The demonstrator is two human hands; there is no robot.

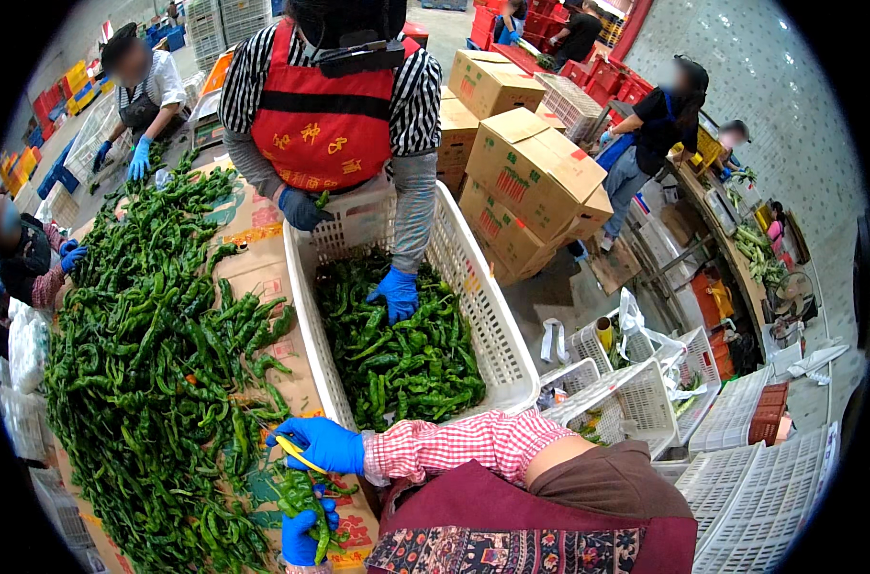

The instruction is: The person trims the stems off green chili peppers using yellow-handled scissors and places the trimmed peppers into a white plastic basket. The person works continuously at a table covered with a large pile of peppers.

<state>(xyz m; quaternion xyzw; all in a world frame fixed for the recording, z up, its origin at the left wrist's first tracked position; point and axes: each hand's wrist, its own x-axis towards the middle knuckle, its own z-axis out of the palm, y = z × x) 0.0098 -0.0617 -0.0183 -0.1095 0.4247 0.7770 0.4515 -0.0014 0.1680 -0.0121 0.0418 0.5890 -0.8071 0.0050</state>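
Note:
My right hand [322, 442], gloved blue, comes from the right in a checked sleeve and grips a slim yellow object [298, 454], too small to make out exactly. Just below it, my left hand [306, 531], also gloved, holds a few green peppers [301, 493]. Both are over a cardboard-covered table [255, 273] heaped with green peppers [157, 364]. A white perforated crate [492, 349] of peppers stands above my right arm, and a co-worker's gloved hand [392, 297] reaches into it.
A co-worker in a red apron [315, 115] stands across from me; others [646, 134] work at both sides and farther back. Cardboard boxes [531, 177] are stacked beyond the crate. More white crates [636, 407] crowd the right, before a long bench [727, 249].

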